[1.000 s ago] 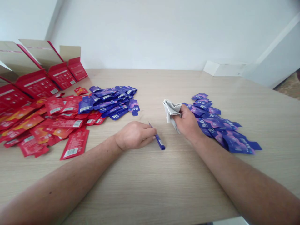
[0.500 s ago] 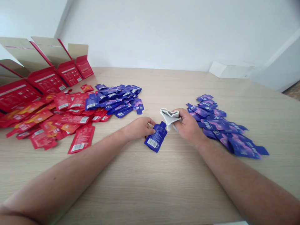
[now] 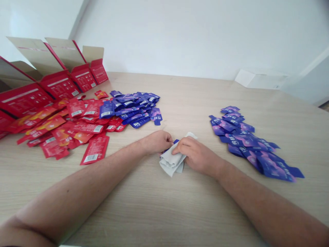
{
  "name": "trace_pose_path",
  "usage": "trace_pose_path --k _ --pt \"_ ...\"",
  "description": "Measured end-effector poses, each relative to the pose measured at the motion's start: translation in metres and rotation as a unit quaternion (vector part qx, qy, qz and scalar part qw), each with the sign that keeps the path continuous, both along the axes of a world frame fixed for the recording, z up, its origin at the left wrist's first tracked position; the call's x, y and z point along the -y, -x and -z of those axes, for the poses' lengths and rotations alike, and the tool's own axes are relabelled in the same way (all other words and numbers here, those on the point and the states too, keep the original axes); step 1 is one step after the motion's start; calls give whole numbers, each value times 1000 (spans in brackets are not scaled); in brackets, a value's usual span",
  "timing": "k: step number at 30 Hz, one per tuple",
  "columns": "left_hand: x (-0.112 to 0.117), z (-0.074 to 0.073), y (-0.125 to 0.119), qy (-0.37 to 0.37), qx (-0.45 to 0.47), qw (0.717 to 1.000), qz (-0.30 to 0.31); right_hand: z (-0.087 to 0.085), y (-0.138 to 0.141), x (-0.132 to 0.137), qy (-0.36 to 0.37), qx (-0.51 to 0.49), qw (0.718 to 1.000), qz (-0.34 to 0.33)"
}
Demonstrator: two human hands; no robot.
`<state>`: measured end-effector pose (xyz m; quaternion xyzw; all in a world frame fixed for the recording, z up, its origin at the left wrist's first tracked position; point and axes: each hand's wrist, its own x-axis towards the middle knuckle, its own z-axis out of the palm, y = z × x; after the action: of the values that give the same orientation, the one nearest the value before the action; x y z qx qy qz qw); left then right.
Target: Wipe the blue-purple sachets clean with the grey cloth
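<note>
Dead centre of the surface [image 3: 164, 212], right between the two sets of packets: a soft grey cloth [image 3: 171, 164], bunched into loose folds, with a sliver of blue sachet [image 3: 176, 141] peeking out from under it; rest of the sachet hidden, so no telling how it's lying. Cloth probably light and floppy, easy to pinch anywhere along a fold; sachet likely thin, flat and a bit slippery, best taken by an edge or its narrow tab. Hands together on the bundle: right hand [image 3: 196, 156] with fingers curled down over the cloth, left hand [image 3: 157, 142] up against its top edge, beside the blue bit; can't tell if the left is actually pinching anything. Off to the right, a long spread of blue-purple sachets [image 3: 244, 139]; to the left, a blue heap [image 3: 133, 106] overlapping loose red sachets [image 3: 87, 128], with open red-printed cartons [image 3: 59, 84] behind them; way at the back, a white box [image 3: 260, 79].
</note>
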<state>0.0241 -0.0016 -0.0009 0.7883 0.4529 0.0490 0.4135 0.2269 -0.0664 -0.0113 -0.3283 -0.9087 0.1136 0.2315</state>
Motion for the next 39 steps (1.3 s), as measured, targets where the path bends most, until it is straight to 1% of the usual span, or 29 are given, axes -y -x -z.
trace_pose_path --k 2,5,7,8,12,14,17,19,20,23,24,26,29,31,33,35,37,39 --pt "1 -1 0 3 1 1000 5 -1 -3 -2 9 7 1000 -14" --pt "2 -4 -2 10 -13 1000 9 0 -14 -11 5 2 1000 25" --pt "3 -6 -2 -5 -32 999 15 1 -18 -14 -6 -2 999 51" --pt "4 -6 -2 -17 -39 999 21 1 -17 -14 -7 -7 999 51" --pt "4 -8 0 -60 -30 997 42 -2 -5 -4 27 -17 999 -9" --pt "4 -7 0 -68 -24 997 41 -3 -2 -2 38 -11 999 -13" --pt "3 -3 1 -48 -21 998 26 -2 -4 -4 31 -6 999 34" --pt "2 0 2 -26 -10 999 20 -1 -3 -3 20 -10 999 49" --pt "2 1 2 -17 -3 1000 21 -1 -2 -2 16 -14 999 42" --pt "1 3 2 -4 8 999 34 -4 4 4 19 -19 1000 -12" --pt "1 2 2 -3 7 999 35 -4 4 5 21 -18 999 -20" --pt "1 0 2 3 9 1000 27 -3 3 3 20 -13 1000 -3" --pt "3 -4 1 24 20 1000 5 0 1 0 -1 -22 999 48" --pt "3 -6 0 39 26 999 -3 1 5 3 -10 -29 999 39" --pt "3 -6 0 46 27 999 -1 0 11 8 -6 -27 1000 -1" --pt "2 -5 1 50 29 998 5 -1 14 12 -1 -18 1000 -24" --pt "1 -3 1 44 30 999 5 -2 13 11 -2 -12 1000 -8" --pt "0 -1 2 27 29 999 1 -1 11 9 -11 -16 999 27"
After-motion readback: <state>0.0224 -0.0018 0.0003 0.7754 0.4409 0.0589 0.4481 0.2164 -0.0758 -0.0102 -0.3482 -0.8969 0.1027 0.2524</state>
